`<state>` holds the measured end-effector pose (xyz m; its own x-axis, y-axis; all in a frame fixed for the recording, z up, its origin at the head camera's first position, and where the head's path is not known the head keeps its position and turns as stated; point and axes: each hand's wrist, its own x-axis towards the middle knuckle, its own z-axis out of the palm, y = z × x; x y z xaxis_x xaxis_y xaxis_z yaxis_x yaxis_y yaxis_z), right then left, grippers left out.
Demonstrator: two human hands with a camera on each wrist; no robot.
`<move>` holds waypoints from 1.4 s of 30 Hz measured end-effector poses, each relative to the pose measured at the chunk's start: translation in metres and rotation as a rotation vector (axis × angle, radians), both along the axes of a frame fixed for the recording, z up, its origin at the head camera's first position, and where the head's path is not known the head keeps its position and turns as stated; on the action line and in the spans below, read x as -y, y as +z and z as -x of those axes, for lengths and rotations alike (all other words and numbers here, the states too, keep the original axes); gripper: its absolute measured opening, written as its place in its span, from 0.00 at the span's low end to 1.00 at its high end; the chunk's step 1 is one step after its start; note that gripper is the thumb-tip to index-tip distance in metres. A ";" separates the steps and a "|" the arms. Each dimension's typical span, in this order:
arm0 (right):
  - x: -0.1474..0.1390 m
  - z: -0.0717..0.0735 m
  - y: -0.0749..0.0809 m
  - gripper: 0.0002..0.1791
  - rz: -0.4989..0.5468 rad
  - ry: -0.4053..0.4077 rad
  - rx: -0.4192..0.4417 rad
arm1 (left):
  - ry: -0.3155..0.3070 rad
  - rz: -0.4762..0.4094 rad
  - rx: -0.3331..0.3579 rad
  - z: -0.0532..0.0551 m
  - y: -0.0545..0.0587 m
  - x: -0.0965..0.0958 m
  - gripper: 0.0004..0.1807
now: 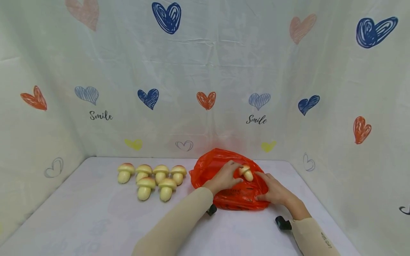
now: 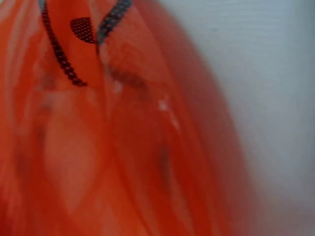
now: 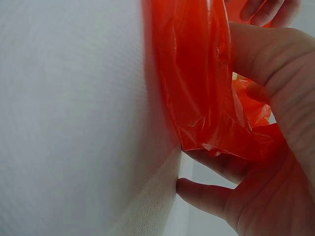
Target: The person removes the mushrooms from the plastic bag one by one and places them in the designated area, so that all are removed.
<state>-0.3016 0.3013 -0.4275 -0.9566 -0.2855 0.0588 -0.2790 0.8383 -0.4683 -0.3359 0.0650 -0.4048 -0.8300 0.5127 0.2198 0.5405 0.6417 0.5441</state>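
A red plastic bag (image 1: 235, 199) lies on its side on the table, its mouth spread wide. At the mouth is one mushroom (image 1: 247, 175) with a pale stem and yellowish, red-tinged cap. My left hand (image 1: 225, 176) reaches over the bag with thumb and fingers apart, fingertips right at the mushroom's cap. On the right side, my right hand (image 1: 273, 190) holds the bag's edge. The right wrist view shows the bag's film (image 3: 197, 73) between its thumb and fingers. Only red film (image 2: 74, 147) and white table fill the left wrist view; the left hand is hidden there.
Several more mushrooms (image 1: 161, 173) stand in two rows left of the bag on the white table (image 1: 105, 217). A curtain (image 1: 179, 124) printed with hearts hangs behind and along both sides. Small black devices (image 1: 283, 223) sit at the wrists.
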 end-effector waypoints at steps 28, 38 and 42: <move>0.000 0.000 0.003 0.53 0.002 -0.014 0.017 | 0.000 -0.016 0.092 0.009 -0.009 -0.020 0.36; 0.000 -0.001 0.002 0.52 -0.010 -0.002 -0.007 | -0.012 0.092 -0.016 0.007 -0.009 -0.024 0.38; 0.001 0.000 0.002 0.51 -0.006 0.011 -0.014 | -0.019 0.075 0.029 0.006 -0.007 -0.024 0.39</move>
<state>-0.3012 0.3005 -0.4255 -0.9525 -0.2963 0.0707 -0.2948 0.8381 -0.4591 -0.3418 0.0885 -0.4121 -0.8255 0.5424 0.1563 0.5377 0.6714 0.5101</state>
